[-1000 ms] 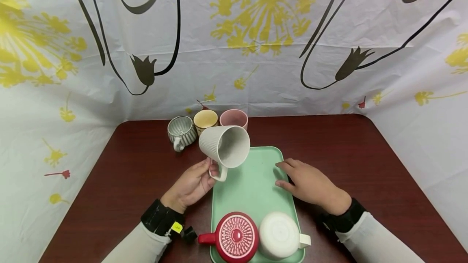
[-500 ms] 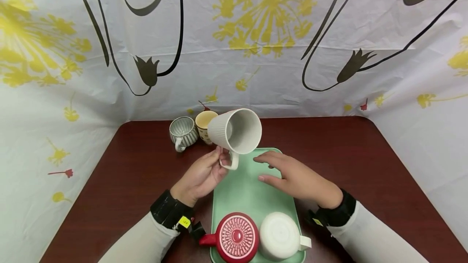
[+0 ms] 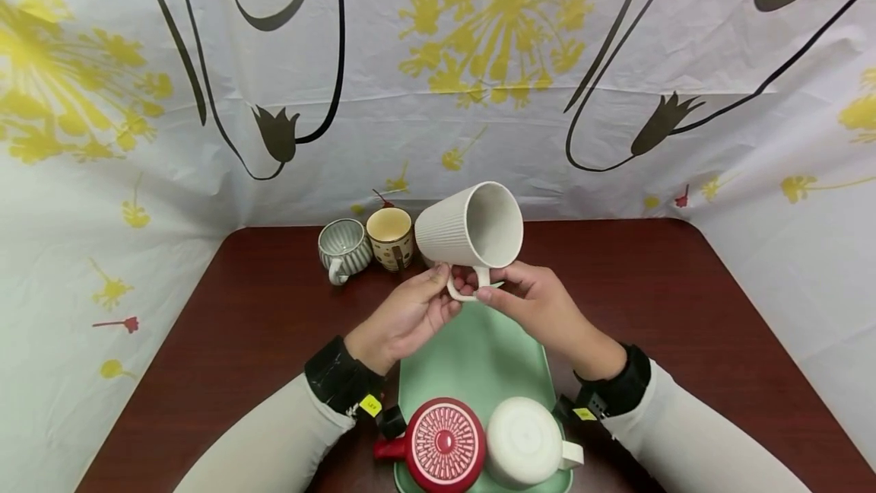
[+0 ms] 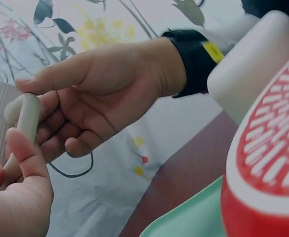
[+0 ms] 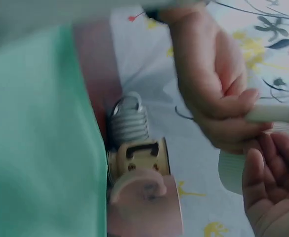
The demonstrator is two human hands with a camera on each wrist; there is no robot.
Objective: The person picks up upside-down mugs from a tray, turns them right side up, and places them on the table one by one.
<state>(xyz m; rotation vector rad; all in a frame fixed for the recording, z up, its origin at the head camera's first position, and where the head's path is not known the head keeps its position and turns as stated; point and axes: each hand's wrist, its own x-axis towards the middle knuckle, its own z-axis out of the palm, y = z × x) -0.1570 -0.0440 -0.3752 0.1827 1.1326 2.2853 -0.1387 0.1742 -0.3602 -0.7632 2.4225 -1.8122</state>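
Note:
A ribbed cream mug (image 3: 472,234) hangs tilted in the air over the far end of the green tray (image 3: 479,356), its mouth turned to the right. My left hand (image 3: 438,294) pinches its handle (image 3: 461,295) from the left. My right hand (image 3: 491,292) closes thumb and fingers on the same handle from the right. In the left wrist view the handle (image 4: 28,118) lies between my right hand's thumb and curled fingers (image 4: 60,133). A red mug (image 3: 441,443) and a white mug (image 3: 523,440) stand upside down at the tray's near end.
A grey striped mug (image 3: 342,249) and a yellow mug (image 3: 390,238) stand at the back of the dark red table (image 3: 684,310). The right wrist view shows a pink mug (image 5: 144,202) beside them. Patterned sheets wall in the table on three sides.
My left hand has raised the cream mug up and to the right. My right hand left the tray's edge and took hold of the mug's handle.

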